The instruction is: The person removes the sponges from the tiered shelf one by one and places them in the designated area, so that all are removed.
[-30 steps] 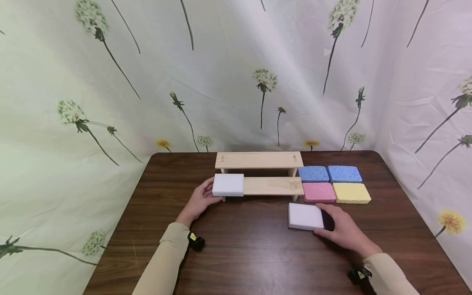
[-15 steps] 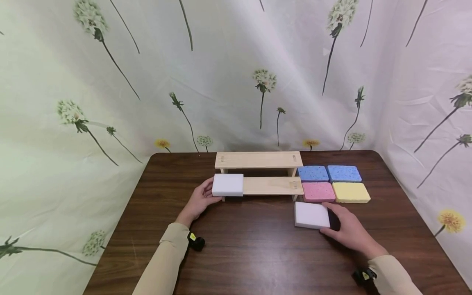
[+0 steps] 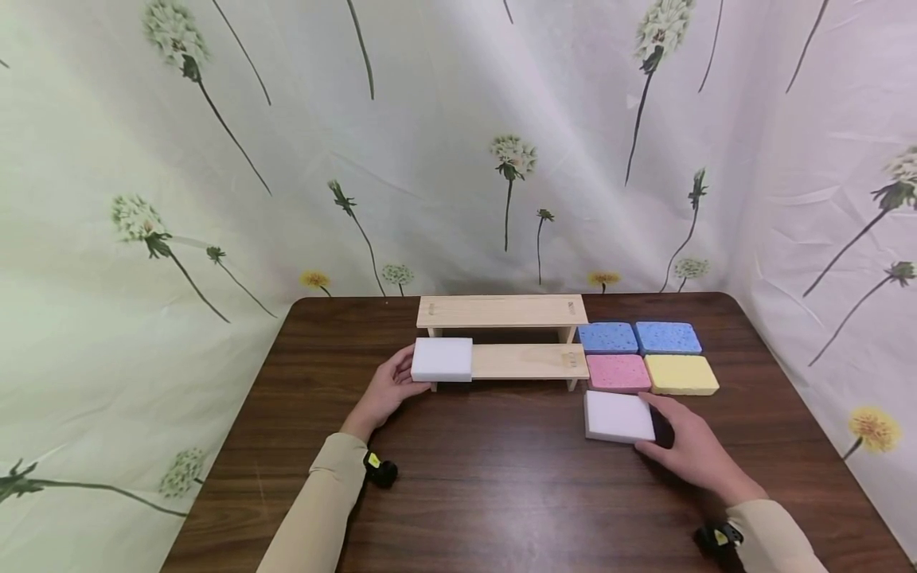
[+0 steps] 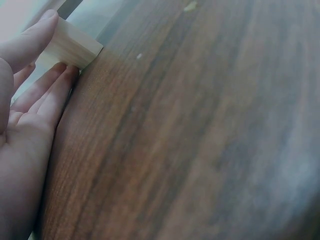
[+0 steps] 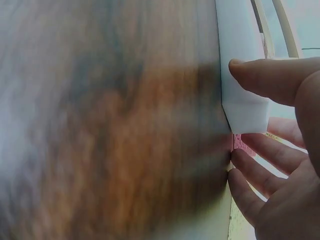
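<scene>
My left hand (image 3: 387, 390) grips the left end of a two-tier wooden rack (image 3: 526, 362). In the left wrist view, its thumb and fingers lie about the rack's wooden leg (image 4: 72, 45). One white sponge (image 3: 442, 359) lies flat on the lower tier's left end, close by those fingers. My right hand (image 3: 688, 442) holds a second white sponge (image 3: 619, 416) by its right end, thumb at the front edge and index finger at the back. This sponge sits low at the tabletop, in front of the pink sponge (image 3: 618, 372). The right wrist view shows the thumb against the sponge's side (image 5: 245, 75).
Right of the rack, two blue sponges (image 3: 607, 337) lie behind the pink sponge and a yellow sponge (image 3: 681, 374). The brown wooden table (image 3: 466, 493) ends at a curtain (image 3: 444, 159) with dandelion print. The rack's upper tier (image 3: 501, 310) stands behind the lower one.
My right hand has moved the white sponge rightward and slightly back, from in front of the rack's right leg to in front of the pink sponge. My left hand has stayed put.
</scene>
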A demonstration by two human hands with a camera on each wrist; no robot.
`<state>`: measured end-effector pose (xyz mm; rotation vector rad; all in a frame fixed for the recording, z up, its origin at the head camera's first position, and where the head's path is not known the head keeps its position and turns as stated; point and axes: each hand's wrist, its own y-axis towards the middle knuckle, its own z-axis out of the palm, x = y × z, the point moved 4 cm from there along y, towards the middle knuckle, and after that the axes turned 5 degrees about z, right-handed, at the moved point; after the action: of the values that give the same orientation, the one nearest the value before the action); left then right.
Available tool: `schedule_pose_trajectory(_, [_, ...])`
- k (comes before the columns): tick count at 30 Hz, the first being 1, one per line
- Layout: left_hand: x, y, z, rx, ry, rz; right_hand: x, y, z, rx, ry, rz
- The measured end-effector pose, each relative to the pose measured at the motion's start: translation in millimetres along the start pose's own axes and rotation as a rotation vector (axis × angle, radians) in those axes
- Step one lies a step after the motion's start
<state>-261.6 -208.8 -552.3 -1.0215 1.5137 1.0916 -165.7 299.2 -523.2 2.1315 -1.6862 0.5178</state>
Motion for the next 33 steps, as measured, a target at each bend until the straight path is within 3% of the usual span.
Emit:
schedule_pose_trajectory(11, [0.4, 1.2, -0.2, -0.006, 0.007, -0.022, -5.9, -3.1, -7.8, 0.017, 0.010, 0.045])
schedule_pose_trajectory(33, [2.7, 0.6, -1.1, 0.001, -0.003, -0.027, -9.5, -3.4, -12.2, -0.021, 0.001, 0.020])
